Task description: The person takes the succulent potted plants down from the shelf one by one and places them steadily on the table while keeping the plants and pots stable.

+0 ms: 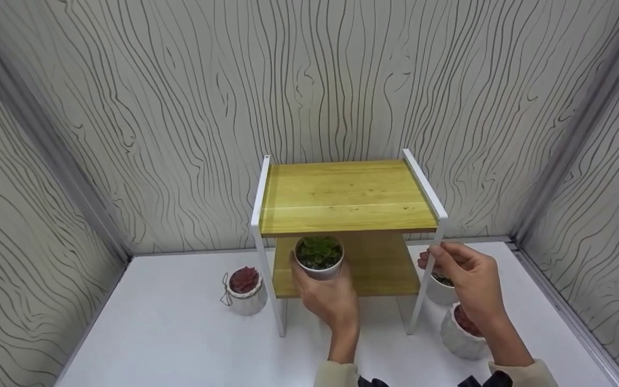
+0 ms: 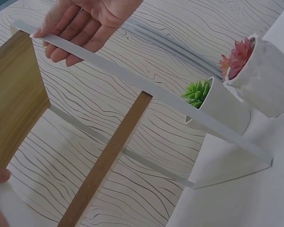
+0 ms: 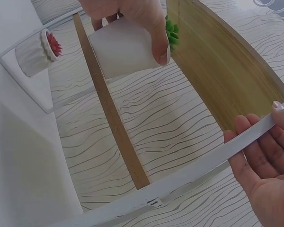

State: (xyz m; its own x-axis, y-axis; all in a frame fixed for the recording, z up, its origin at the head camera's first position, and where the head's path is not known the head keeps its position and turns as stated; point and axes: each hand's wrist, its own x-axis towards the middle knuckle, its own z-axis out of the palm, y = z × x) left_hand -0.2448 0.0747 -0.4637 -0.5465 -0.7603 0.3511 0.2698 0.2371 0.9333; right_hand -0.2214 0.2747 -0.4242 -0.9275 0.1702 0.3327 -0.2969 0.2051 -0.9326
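Note:
A two-tier wooden shelf with a white frame (image 1: 347,196) stands on the white table. My left hand (image 1: 328,298) grips a smooth white pot (image 3: 130,47) holding a green succulent (image 1: 318,250). That pot is at the front of the lower board (image 1: 379,269), below the top board's front edge; whether it touches the lower board I cannot tell. My right hand (image 1: 473,274) pinches the frame's right front post (image 3: 199,165) near the top, thumb on one side and fingers on the other.
Left of the shelf sits a white pot with a red succulent (image 1: 245,279) and a string tie. On the right are a white pot with a green succulent (image 2: 197,93) and a wrinkled white pot (image 1: 462,341) with a red one. A wood-grain-patterned wall (image 1: 191,118) rises behind.

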